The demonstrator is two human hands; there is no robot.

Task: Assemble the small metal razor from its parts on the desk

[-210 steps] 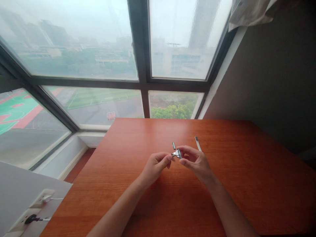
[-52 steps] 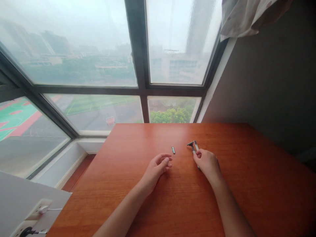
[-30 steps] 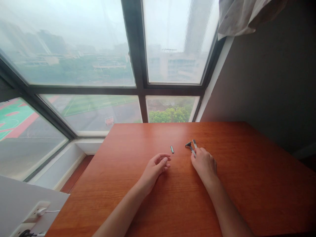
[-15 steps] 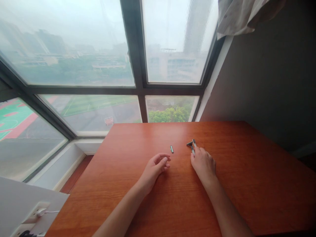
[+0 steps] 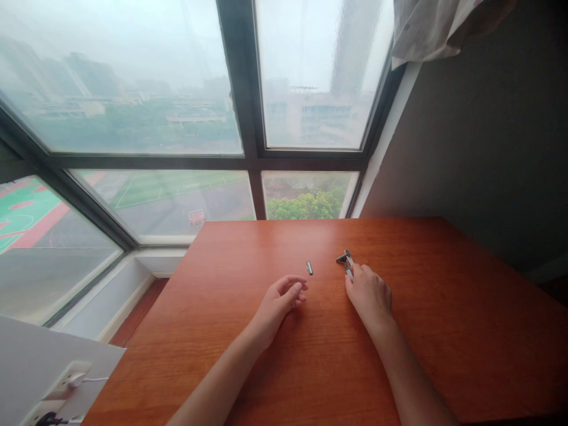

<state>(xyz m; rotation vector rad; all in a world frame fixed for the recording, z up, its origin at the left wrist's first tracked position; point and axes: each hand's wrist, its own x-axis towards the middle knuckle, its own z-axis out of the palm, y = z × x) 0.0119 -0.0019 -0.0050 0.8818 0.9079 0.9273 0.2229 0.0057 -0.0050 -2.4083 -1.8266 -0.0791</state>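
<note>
On the brown table, my right hand [image 5: 370, 294] is closed at the lower ends of a razor [image 5: 343, 258] and a slim grey handle [image 5: 349, 258] lying beside it. The razor's dark head points left, and my fingers hide the grips' lower parts, so how firmly each is held is not clear. A small dark razor cartridge [image 5: 309, 268] lies by itself to the left of the razor. Just below that cartridge rests my left hand [image 5: 284, 299], side-on, with loosely curved fingers apart and nothing in them.
The wooden table [image 5: 248, 254] reaches to a window [image 5: 306, 195] with dark frames. A grey wall stands on the right, with a hanging cloth [image 5: 426, 29] above. Lower left, a wall socket [image 5: 66, 381] has a white plug and cord.
My right hand has shifted very slightly to the right, and the slim handle's top has tilted a little left towards the razor head. My left hand and the cartridge stay put.
</note>
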